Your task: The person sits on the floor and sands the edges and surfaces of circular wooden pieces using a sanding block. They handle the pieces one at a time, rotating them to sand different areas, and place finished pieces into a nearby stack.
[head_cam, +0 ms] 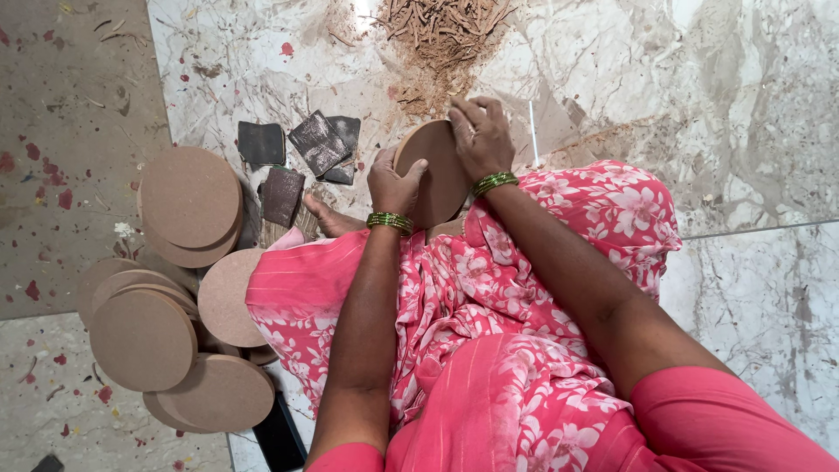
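Two hands on one round wooden disc (pixel 434 175) over the lap: left hand (pixel 392 182) clamps its left edge, right hand (pixel 481 135) grips the far rim. Sandpaper pieces (pixel 301 153) lie left, stacked discs (pixel 175 288) further left.

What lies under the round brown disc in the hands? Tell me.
The disc is held on edge by the left hand and right hand. Under its lower edge shows pink floral cloth. What its face covers beneath cannot be seen.

The scene is lit evenly by soft, bright daylight. A small glare spot is seen on the marble floor (pixel 363 10) at upper centre (shadows stay faint). Focus is sharp throughout; slight wide-angle stretching is noticed at the edges.
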